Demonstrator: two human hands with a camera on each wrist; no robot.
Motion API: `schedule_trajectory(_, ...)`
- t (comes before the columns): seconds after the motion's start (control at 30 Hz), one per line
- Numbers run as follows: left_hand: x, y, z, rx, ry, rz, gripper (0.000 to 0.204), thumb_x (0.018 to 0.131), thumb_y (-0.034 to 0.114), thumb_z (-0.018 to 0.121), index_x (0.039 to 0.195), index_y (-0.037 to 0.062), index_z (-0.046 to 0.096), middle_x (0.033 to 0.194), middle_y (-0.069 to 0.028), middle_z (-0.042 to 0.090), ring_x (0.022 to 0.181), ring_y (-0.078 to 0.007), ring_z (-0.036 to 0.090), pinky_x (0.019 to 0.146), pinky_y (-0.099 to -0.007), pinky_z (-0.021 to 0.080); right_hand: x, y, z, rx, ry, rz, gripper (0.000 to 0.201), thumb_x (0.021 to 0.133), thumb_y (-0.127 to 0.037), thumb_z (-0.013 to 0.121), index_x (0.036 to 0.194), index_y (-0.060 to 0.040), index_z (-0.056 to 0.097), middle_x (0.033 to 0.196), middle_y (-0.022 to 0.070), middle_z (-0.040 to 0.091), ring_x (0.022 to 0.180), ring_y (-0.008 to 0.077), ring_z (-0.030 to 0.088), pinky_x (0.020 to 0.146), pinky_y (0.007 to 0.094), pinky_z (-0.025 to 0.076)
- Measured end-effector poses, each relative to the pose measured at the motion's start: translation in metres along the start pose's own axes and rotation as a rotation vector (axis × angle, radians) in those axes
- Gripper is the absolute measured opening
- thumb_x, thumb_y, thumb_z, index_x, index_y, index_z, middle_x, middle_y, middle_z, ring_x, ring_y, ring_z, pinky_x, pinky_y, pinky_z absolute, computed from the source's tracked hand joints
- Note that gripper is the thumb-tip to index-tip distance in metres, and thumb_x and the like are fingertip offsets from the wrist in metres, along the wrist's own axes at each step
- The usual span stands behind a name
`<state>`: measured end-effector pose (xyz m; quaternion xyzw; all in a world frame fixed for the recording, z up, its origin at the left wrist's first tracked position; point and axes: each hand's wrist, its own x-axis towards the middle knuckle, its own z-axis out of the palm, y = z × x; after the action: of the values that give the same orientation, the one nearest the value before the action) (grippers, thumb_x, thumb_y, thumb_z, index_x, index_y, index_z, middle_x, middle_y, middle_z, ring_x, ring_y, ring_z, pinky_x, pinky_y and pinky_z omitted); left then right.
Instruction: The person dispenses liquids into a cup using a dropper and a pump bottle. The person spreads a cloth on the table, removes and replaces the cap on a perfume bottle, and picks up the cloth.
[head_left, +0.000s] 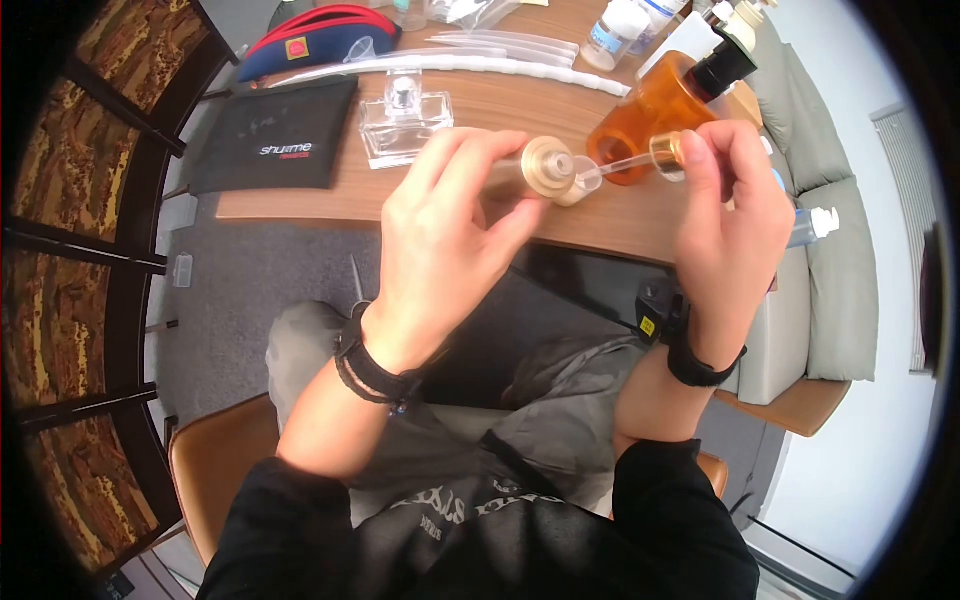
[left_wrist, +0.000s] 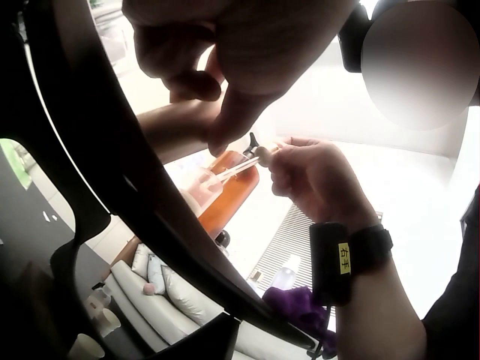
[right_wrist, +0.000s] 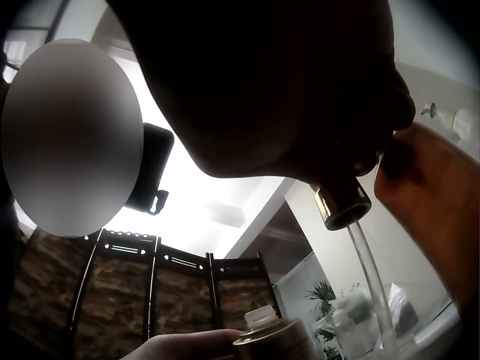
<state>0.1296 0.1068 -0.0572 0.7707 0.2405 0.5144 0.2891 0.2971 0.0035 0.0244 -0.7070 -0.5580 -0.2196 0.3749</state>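
My left hand [head_left: 440, 225] holds a bottle with a gold shoulder [head_left: 545, 165] and an uncapped, clear neck, tipped toward the head camera. My right hand [head_left: 735, 205] pinches a dropper by its gold collar [head_left: 667, 153]; its glass tube [head_left: 625, 164] slants down toward the bottle. The tube's end overlaps a small clear round piece [head_left: 588, 175] beside the bottle. In the right wrist view, the dropper's tube [right_wrist: 367, 262] hangs outside the bottle neck [right_wrist: 261, 318]. Behind the right hand in the head view stands an amber pump bottle [head_left: 640, 115] with a black pump.
A square glass perfume bottle [head_left: 400, 120] stands near a black pouch [head_left: 280, 135]. Farther back lie a navy and red case [head_left: 320, 45] and long white strips [head_left: 460, 65]. White bottles [head_left: 612, 35] crowd the back right. The table's front edge runs below the hands.
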Motion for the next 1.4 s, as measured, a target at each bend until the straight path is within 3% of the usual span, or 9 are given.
schedule_trajectory(0.1,-0.001,-0.001,0.0,-0.002,0.001,0.005,0.044,0.073,0.0,0.085,0.115,0.005,0.072,0.105,-0.0042,0.069,0.05,-0.0038,0.05,0.048,-0.0215,0.042,-0.002,-0.002,-0.004,0.041,0.047,0.015,0.011,0.097,-0.007,0.068,0.09,-0.0016,0.061,0.072,0.0102,0.06,0.06,0.0214,0.057,0.059,0.0316,0.046)
schedule_trajectory(0.2,-0.001,-0.001,0.0,-0.003,-0.011,0.001,0.046,0.073,-0.001,0.085,0.116,0.0052,0.072,0.107,-0.0047,0.069,0.051,-0.0041,0.051,0.048,-0.0218,0.042,-0.006,0.0,-0.01,0.156,0.184,0.012,0.005,0.096,-0.002,0.069,0.096,0.0007,0.065,0.08,0.0055,0.066,0.068,0.0111,0.055,0.066,0.0239,0.047)
schedule_trajectory(0.33,-0.001,0.001,-0.001,-0.008,-0.03,-0.01,0.046,0.073,-0.002,0.084,0.117,0.0054,0.072,0.109,-0.0048,0.069,0.051,-0.0048,0.051,0.048,-0.0223,0.043,-0.012,-0.02,-0.021,0.365,0.331,0.042,0.006,0.1,0.001,0.064,0.097,0.0062,0.063,0.09,0.0056,0.064,0.078,0.0097,0.054,0.074,0.0218,0.045)
schedule_trajectory(0.57,-0.003,0.0,0.001,-0.005,-0.022,0.007,0.045,0.073,-0.002,0.083,0.116,0.0051,0.072,0.11,-0.0048,0.069,0.051,-0.0049,0.052,0.049,-0.0227,0.044,-0.013,-0.023,-0.021,0.438,0.249,-0.025,0.007,0.1,0.0,0.065,0.095,0.0052,0.064,0.086,0.0037,0.062,0.074,0.0088,0.051,0.069,0.0213,0.042)
schedule_trajectory(0.77,-0.004,0.001,0.001,0.004,-0.037,0.034,0.046,0.073,-0.003,0.083,0.116,0.0056,0.072,0.111,-0.0043,0.069,0.052,-0.0059,0.053,0.049,-0.0231,0.045,-0.013,-0.029,-0.012,0.291,0.189,-0.016,0.007,0.095,0.001,0.069,0.091,0.0027,0.064,0.078,0.0053,0.061,0.066,0.0132,0.051,0.062,0.0254,0.043)
schedule_trajectory(0.83,-0.006,0.003,0.002,-0.016,-0.033,0.02,0.046,0.073,-0.002,0.083,0.116,0.0066,0.072,0.111,-0.0041,0.069,0.053,-0.0068,0.055,0.049,-0.0239,0.046,-0.012,-0.028,-0.008,0.223,0.128,-0.164,0.006,0.093,0.002,0.069,0.09,0.0014,0.063,0.076,0.0085,0.059,0.064,0.0185,0.052,0.062,0.0276,0.044)
schedule_trajectory(0.87,-0.006,0.002,0.002,-0.014,-0.032,0.017,0.046,0.073,-0.002,0.083,0.116,0.0066,0.072,0.111,-0.0041,0.069,0.053,-0.0068,0.055,0.049,-0.0239,0.046,-0.012,-0.033,-0.01,0.171,0.096,-0.161,0.007,0.09,0.004,0.069,0.09,0.0008,0.063,0.076,0.01,0.058,0.065,0.0235,0.054,0.062,0.0309,0.045)
schedule_trajectory(1.07,-0.006,0.001,0.004,-0.007,-0.017,0.038,0.042,0.074,0.0,0.083,0.115,0.0072,0.072,0.11,-0.0046,0.07,0.056,-0.01,0.057,0.049,-0.0248,0.047,-0.008,-0.031,0.014,0.181,-0.099,-0.225,0.009,0.086,0.003,0.068,0.087,0.0004,0.06,0.078,0.0141,0.058,0.072,0.0341,0.056,0.064,0.0397,0.046)
schedule_trajectory(1.4,-0.006,0.002,0.005,-0.003,0.007,0.05,0.041,0.075,0.002,0.084,0.114,0.0069,0.072,0.107,-0.0055,0.069,0.057,-0.0128,0.058,0.052,-0.0264,0.05,-0.01,-0.03,0.019,0.17,-0.114,-0.246,0.01,0.085,0.003,0.067,0.088,-0.0001,0.059,0.078,0.014,0.057,0.071,0.0346,0.055,0.064,0.0408,0.046)
